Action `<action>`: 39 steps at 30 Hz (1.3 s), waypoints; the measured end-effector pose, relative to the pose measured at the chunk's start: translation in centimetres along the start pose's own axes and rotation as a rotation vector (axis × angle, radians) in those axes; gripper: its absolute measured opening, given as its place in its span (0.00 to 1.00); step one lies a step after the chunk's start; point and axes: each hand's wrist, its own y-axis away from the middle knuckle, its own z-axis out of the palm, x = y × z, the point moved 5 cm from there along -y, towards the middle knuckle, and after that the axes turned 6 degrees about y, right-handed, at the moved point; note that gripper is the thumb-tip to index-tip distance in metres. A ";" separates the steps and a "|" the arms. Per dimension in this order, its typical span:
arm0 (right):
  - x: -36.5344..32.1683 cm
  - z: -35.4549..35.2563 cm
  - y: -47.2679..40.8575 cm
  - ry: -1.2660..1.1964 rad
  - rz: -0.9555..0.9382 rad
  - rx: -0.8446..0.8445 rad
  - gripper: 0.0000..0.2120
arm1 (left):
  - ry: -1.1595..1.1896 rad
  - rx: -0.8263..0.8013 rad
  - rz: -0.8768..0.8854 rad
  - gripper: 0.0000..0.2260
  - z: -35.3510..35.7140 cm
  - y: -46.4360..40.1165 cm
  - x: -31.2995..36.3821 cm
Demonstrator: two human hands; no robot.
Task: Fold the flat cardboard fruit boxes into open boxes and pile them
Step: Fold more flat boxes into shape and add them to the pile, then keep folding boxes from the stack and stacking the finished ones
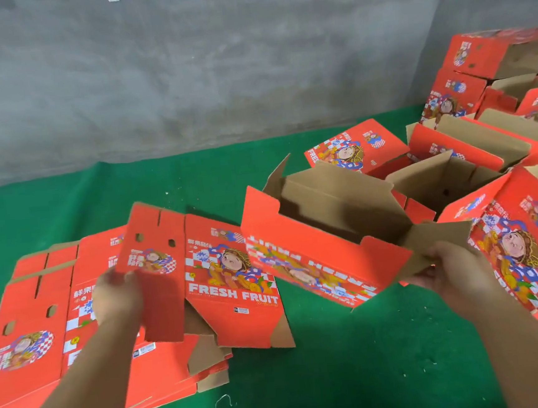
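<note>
Two hands work at once: the left hand point(116, 293) pinches a flat box point(208, 274) atop the stack point(29, 338) on the green floor point(340, 360), while the right hand point(452, 269) pinches a brown flap of the open box point(323, 241) (long axis left-right), lying between both grips, nearer the right.

Red, seemingly cartoon-printed boxes point(232, 282) on green floor covering point(340, 360).

Two bare forearms; left grip point(116, 297), right grip point(452, 272) ungloved.
</note>
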 end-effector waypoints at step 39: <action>-4.7 -3.8 0.9 0.277 -0.206 0.195 0.04 | -0.203 -1.004 0.701 0.11 7.9 19.3 17.2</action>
